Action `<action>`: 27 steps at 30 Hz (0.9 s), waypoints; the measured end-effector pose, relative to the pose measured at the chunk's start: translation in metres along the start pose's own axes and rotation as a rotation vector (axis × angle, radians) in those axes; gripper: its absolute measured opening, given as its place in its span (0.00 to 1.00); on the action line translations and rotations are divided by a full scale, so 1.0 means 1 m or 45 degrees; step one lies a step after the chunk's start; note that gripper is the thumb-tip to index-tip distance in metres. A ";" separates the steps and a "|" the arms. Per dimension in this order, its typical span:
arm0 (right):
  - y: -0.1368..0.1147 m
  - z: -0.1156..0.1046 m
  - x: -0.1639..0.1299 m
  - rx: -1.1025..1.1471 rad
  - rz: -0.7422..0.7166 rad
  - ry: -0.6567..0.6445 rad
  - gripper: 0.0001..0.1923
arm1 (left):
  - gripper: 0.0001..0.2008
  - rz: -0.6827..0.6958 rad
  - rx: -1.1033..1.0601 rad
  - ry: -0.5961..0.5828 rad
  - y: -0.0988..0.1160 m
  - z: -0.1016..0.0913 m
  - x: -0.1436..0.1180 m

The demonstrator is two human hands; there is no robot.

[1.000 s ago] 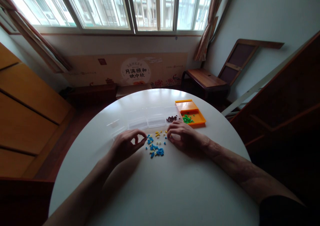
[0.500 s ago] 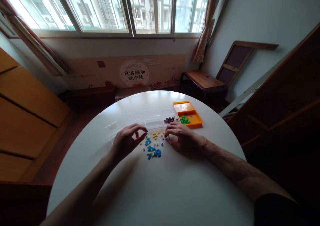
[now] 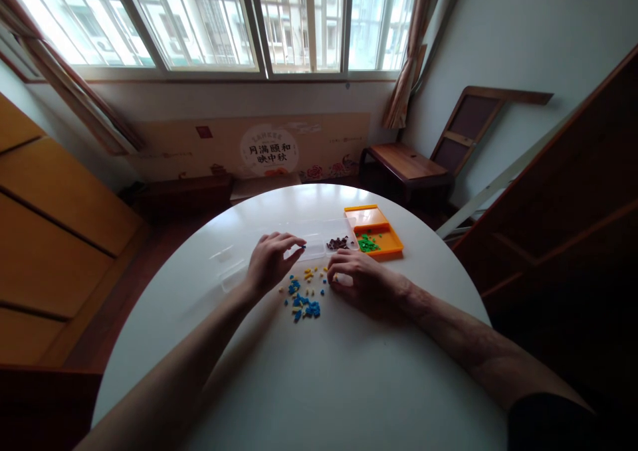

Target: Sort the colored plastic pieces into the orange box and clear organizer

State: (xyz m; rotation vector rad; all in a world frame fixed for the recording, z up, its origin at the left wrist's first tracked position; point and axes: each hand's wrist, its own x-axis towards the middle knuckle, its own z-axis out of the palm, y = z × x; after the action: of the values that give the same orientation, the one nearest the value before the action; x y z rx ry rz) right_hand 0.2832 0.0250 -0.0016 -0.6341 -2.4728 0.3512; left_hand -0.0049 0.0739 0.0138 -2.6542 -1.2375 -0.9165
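My left hand (image 3: 272, 260) is raised over the clear plastic box (image 3: 315, 250), pinching a small blue piece (image 3: 304, 246) between thumb and forefinger. My right hand (image 3: 359, 273) rests low on the table, its fingers curled together at the right edge of the scattered pieces. What sits at its fingertips, if anything, is too small to make out. Between and below the hands lie several small blue pieces (image 3: 312, 309), with yellow pieces (image 3: 308, 273) and pale cream ones among them. Dark brown pieces (image 3: 337, 243) are heaped in the box's right compartment.
An orange tray (image 3: 393, 245) holding green pieces (image 3: 367, 244) stands beyond my right hand, against the clear box. Everything lies on a round white table (image 3: 379, 384). A wooden chair (image 3: 409, 160) stands past the far right edge, below the window.
My left hand has moved forward and right with the blue piece, from beside the pile to above the clear box. My right hand has stayed nearly in place.
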 end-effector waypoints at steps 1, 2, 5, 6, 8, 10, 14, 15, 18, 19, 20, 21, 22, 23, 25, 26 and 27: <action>0.001 0.001 0.000 0.000 0.000 0.003 0.06 | 0.06 -0.009 0.006 -0.002 0.000 0.001 -0.002; 0.001 0.002 0.000 -0.003 0.000 0.008 0.06 | 0.07 -0.013 0.013 0.001 0.000 0.002 -0.004; 0.003 0.004 0.000 0.000 -0.016 0.028 0.05 | 0.09 0.012 0.035 0.051 0.002 -0.002 -0.013; 0.003 0.005 0.000 0.003 -0.021 0.037 0.05 | 0.09 0.030 0.032 0.079 0.003 -0.004 -0.017; 0.004 0.005 0.001 0.007 -0.030 0.051 0.04 | 0.08 0.084 -0.004 0.128 0.005 -0.009 -0.026; 0.006 0.006 0.003 0.007 -0.046 0.067 0.04 | 0.06 0.171 -0.082 0.147 0.006 -0.013 -0.035; 0.012 0.011 0.006 0.021 -0.062 0.122 0.04 | 0.05 0.267 -0.222 0.090 0.002 -0.017 -0.047; 0.013 0.013 0.007 0.032 -0.052 0.144 0.04 | 0.04 0.272 -0.250 0.075 0.000 -0.017 -0.049; 0.013 0.018 0.011 0.059 -0.002 0.224 0.03 | 0.04 0.267 -0.293 0.058 -0.005 -0.017 -0.050; 0.013 0.019 0.012 0.058 0.019 0.253 0.03 | 0.04 0.266 -0.296 0.052 -0.007 -0.018 -0.051; 0.012 0.019 0.014 0.051 0.041 0.281 0.03 | 0.04 0.268 -0.297 0.043 -0.009 -0.018 -0.051; 0.011 0.018 0.017 0.037 0.063 0.305 0.03 | 0.03 0.270 -0.297 0.032 -0.010 -0.018 -0.052; 0.011 0.017 0.019 0.020 0.083 0.325 0.03 | 0.04 0.271 -0.295 0.023 -0.011 -0.019 -0.053; 0.011 0.016 0.022 0.000 0.099 0.341 0.03 | 0.04 0.271 -0.293 0.018 -0.013 -0.019 -0.054; 0.012 0.011 0.030 -0.039 0.127 0.359 0.03 | 0.04 0.270 -0.290 0.013 -0.015 -0.019 -0.057; 0.014 0.009 0.034 -0.061 0.135 0.361 0.04 | 0.04 0.269 -0.289 0.013 -0.016 -0.019 -0.058; 0.016 0.007 0.039 -0.085 0.138 0.359 0.04 | 0.04 0.265 -0.286 0.014 -0.016 -0.019 -0.058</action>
State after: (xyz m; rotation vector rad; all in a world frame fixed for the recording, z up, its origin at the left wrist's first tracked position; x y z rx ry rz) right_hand 0.2562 0.0575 0.0049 -0.7899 -2.1936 0.2048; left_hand -0.0546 0.0397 -0.0054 -2.8737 -0.8797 -1.0904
